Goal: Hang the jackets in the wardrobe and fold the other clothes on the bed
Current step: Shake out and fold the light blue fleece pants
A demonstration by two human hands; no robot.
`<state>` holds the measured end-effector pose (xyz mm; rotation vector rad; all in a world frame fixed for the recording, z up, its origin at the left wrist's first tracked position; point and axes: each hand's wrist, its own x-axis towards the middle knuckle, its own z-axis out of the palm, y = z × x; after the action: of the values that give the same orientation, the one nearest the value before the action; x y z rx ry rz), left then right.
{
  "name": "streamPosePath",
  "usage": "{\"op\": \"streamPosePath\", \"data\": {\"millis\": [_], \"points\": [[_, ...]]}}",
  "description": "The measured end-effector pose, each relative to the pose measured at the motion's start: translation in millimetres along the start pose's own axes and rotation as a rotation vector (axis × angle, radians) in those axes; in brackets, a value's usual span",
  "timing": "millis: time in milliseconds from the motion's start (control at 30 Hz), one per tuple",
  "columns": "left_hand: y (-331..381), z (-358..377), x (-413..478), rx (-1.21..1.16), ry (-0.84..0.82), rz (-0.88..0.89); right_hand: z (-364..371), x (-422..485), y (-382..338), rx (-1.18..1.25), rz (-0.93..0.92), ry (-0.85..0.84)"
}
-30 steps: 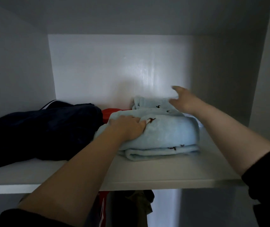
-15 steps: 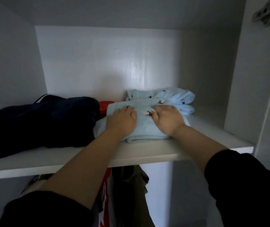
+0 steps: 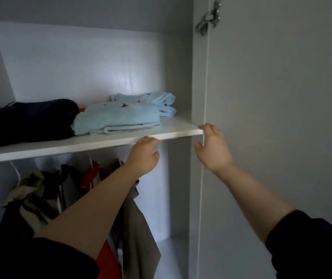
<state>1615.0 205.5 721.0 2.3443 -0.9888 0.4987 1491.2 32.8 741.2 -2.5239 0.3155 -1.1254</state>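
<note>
Two folded light-blue garments [image 3: 118,119] lie near the shelf's [image 3: 100,142] right end, beside a navy garment [image 3: 28,119]. Your left hand [image 3: 144,156] is at the front edge, fingers loosely curled, empty. Your right hand [image 3: 213,150] is at the right front corner, fingers relaxed, slightly spread.

You see a metal hinge [image 3: 208,19] high on your right, where the pale grey door panel [image 3: 282,117] meets the upright side wall [image 3: 198,77], and under the white shelf board [image 3: 80,146] a thin white hanger hook [image 3: 14,167] at the left.
</note>
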Motion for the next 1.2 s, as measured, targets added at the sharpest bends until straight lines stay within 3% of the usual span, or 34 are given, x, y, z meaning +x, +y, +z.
{"op": "streamPosePath", "data": {"millis": [133, 300, 467, 533, 600, 667, 767, 933, 1000, 1067, 1200], "points": [[81.5, 64.0, -52.6, -0.206, -0.083, -0.006, -76.7, -82.8, 39.7, 0.052, 0.07, 0.053], [193.0, 143.3, -129.3, -0.402, -0.235, 0.075, -158.8, -187.8, 68.7, -0.028, -0.059, 0.044], [256.6, 181.3, -184.2, -0.597, -0.299, -0.025, -202.4, -241.5, 95.0, -0.002, -0.069, 0.309], [263.1, 187.0, -198.9, -0.689, -0.356, -0.08, -209.5, -250.6, 103.3, 0.214, 0.083, 0.216], [264.9, 188.9, -211.2, -0.72, -0.425, -0.077, -212.7, -255.8, 105.8, 0.51, 0.232, 0.005], [266.0, 189.8, -221.3, -0.715, -0.461, -0.052, -212.3, -259.4, 106.9, 0.669, 0.29, -0.055], [268.0, 191.3, -234.1, -0.688, -0.394, -0.087, -215.3, -256.3, 102.8, 0.781, 0.316, -0.035], [261.1, 188.1, -264.9, -0.689, -0.096, -0.278, -199.2, -259.2, 81.1, 0.842, 0.211, -0.147], [253.8, 183.1, -281.9, -0.691, 0.003, -0.423, -179.0, -260.1, 73.4, 0.773, 0.159, -0.213], [237.9, 175.7, -295.8, -0.543, 0.071, -0.52, -151.7, -258.0, 62.5, 0.579, 0.071, -0.252], [183.9, 147.4, -308.8, -0.378, 0.126, -0.585, -85.4, -251.0, 29.5, 0.455, -0.112, -0.296]]}}
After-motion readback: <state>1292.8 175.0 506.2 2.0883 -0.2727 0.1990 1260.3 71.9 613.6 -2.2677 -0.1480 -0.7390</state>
